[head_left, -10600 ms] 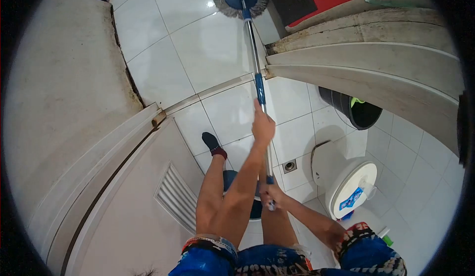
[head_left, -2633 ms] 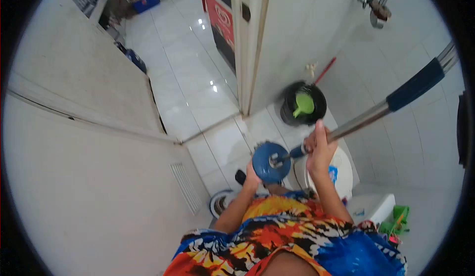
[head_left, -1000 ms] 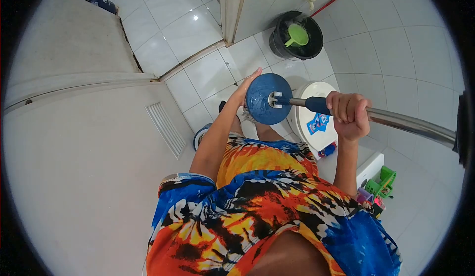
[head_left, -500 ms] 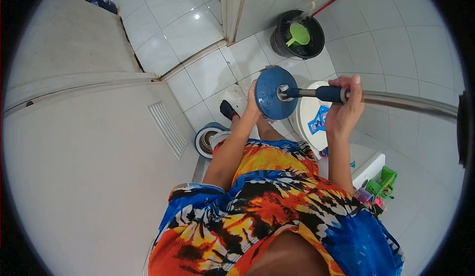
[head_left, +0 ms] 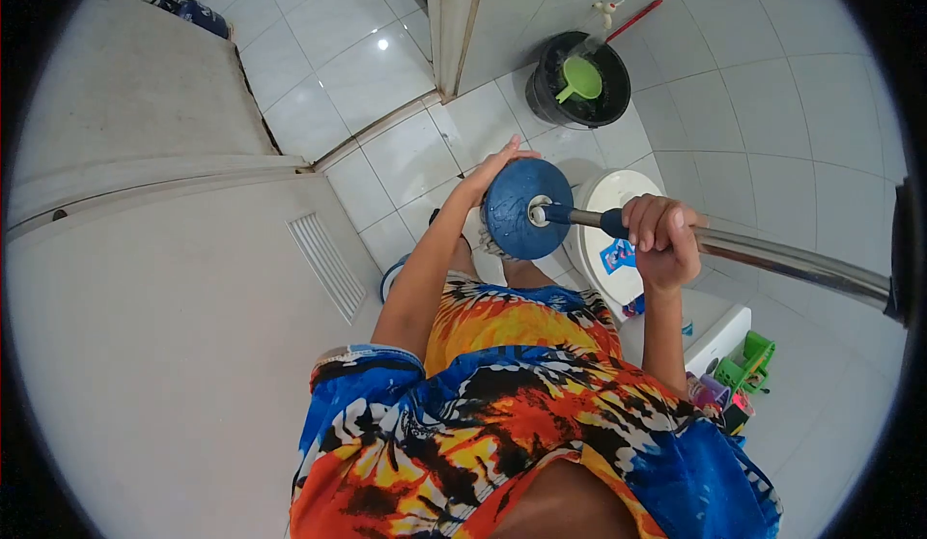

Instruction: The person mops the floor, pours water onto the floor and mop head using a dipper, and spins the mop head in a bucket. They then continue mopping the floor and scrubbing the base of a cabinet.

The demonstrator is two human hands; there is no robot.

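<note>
Left of the grip stands a white louvred door (head_left: pixel 174 346); just behind the grip sits a closed toilet (head_left: pixel 618 196), and beyond it a black bucket (head_left: pixel 550 109). A steel mop pole (head_left: pixel 792 261) runs rightward from the grip, where the right hand (head_left: pixel 661 240) is wrapped tight around it. Just left hangs the blue mop head (head_left: pixel 512 211). The left hand (head_left: pixel 492 167) lies open-fingered against its far side. Inside the bucket is a green dipper (head_left: pixel 579 77).

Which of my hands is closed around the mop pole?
Your right hand: it is fisted around the metal mop pole, while your left hand lies open against the blue mop head.
</note>
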